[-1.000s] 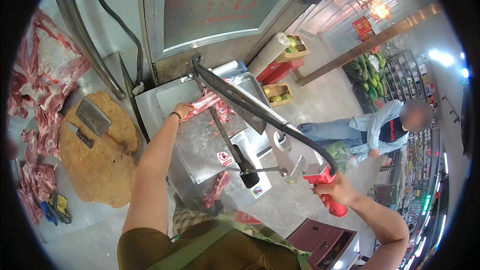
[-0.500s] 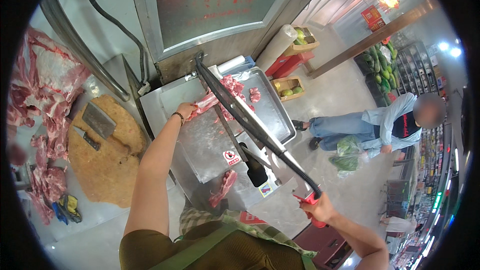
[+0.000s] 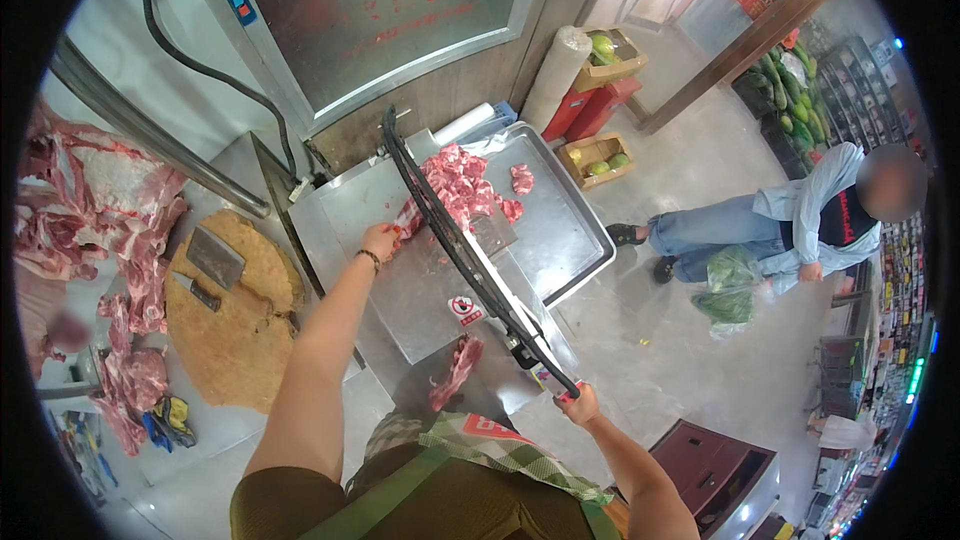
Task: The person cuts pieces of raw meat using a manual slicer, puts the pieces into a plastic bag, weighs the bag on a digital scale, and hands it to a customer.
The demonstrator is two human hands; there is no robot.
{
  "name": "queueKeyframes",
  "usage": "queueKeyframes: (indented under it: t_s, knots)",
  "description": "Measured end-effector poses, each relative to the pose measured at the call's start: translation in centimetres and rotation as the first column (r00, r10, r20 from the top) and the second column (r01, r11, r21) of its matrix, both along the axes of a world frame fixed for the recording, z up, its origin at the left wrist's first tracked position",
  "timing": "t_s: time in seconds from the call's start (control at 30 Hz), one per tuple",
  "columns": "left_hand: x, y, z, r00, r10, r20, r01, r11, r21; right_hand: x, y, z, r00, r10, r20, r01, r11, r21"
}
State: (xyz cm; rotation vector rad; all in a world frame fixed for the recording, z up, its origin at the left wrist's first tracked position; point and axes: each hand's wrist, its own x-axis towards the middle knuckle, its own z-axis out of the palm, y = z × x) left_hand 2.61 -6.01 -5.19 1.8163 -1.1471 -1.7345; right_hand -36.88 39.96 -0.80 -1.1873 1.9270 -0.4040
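Observation:
My left hand (image 3: pixel 380 240) is closed around the near end of a strip of bony red meat (image 3: pixel 408 218), which reaches under the long blade arm of a lever bone cutter (image 3: pixel 470 262). The fingers sit a short way left of that arm. At the arm's near end, my right hand (image 3: pixel 577 405) grips the red handle, mostly covered by the fingers. Beyond the arm, a heap of chopped meat pieces (image 3: pixel 458 178) lies at the metal tray's left side (image 3: pixel 555 250). Another meat strip (image 3: pixel 458 372) rests on the near edge of the steel surface (image 3: pixel 365 285).
At left, a round wooden chopping block (image 3: pixel 225 340) bears a cleaver (image 3: pixel 215 258) and a small knife (image 3: pixel 197 293). Large cuts of raw meat (image 3: pixel 110 190) lie beyond it. A person (image 3: pixel 740 225) holding a green-filled plastic bag (image 3: pixel 728 290) stands at right. Fruit boxes (image 3: pixel 595 158) are behind the tray.
My right hand has pulled the cutter's arm down, moving left and lower in the view. More meat shows in the heap past the arm. My left hand keeps its hold; the view has shifted slightly.

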Motion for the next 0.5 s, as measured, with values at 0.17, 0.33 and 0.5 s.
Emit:
queueKeyframes:
  t_s: [0.17,0.33,0.5]
  knots:
    - [-4.2,5.3,2.2,0.994,0.082,-0.075,-0.087,0.994,-0.066,0.4,0.3,-2.6,0.998,-0.048,-0.028,0.049,0.999,0.022]
    - [-3.1,11.2,3.0,0.997,0.058,-0.055,-0.063,0.993,-0.099,0.2,1.0,-4.9,0.992,-0.017,-0.122,0.016,1.0,-0.011]
    - [3.7,14.6,1.1,0.981,0.17,-0.091,-0.156,0.977,0.144,0.1,0.9,-4.4,0.995,-0.099,0.03,0.097,0.994,0.049]
